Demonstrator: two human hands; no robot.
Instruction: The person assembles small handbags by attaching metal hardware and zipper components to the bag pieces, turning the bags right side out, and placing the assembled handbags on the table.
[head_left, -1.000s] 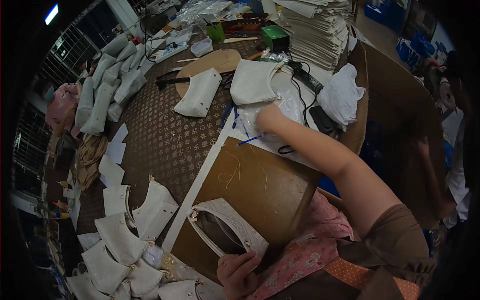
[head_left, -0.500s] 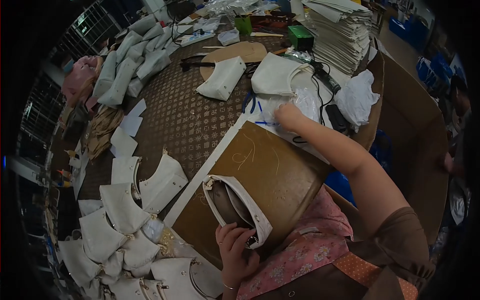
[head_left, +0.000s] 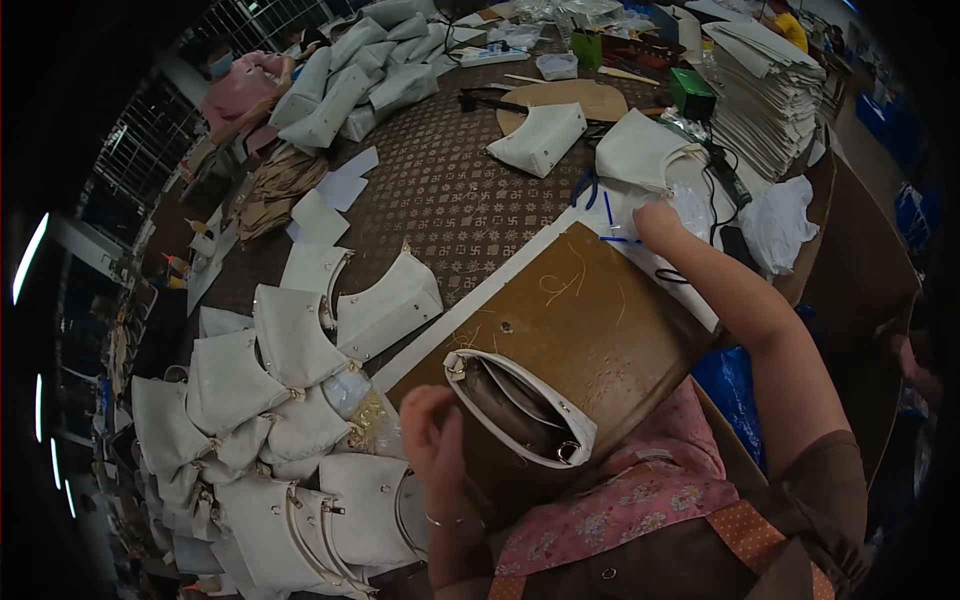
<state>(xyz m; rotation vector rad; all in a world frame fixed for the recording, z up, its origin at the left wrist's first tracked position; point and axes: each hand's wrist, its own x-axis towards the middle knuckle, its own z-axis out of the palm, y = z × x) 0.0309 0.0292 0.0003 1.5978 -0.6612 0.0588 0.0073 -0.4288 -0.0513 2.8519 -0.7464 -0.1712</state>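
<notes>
A white handbag [head_left: 560, 405] lies on the brown board [head_left: 600, 310] in front of me, its mouth open and its dark lining showing. My left hand [head_left: 434, 440] is off the bag's left side, slightly blurred, fingers loosely curled with a gap to the thumb and nothing visible in them. My right hand [head_left: 658, 225] reaches to the far edge of the board, at a clear plastic bag [head_left: 690, 208]. Its fingers look closed; their tips and anything in them are hidden. Blue-handled pliers [head_left: 585, 187] and a blue stick [head_left: 608, 208] lie just left of it.
Several white handbags [head_left: 235, 375] are piled at the left. Two more handbags [head_left: 540, 140] [head_left: 645, 150] lie beyond the board. A green box [head_left: 692, 93], cables and a stack of sheets [head_left: 770, 90] are at the back right. A cardboard box [head_left: 860, 230] stands right. A person [head_left: 240, 90] sits far left.
My left hand has let go of the handbag and moved left, away from it. The handbag has turned slightly. My right hand remains at the clear plastic bag. The whole view has shifted.
</notes>
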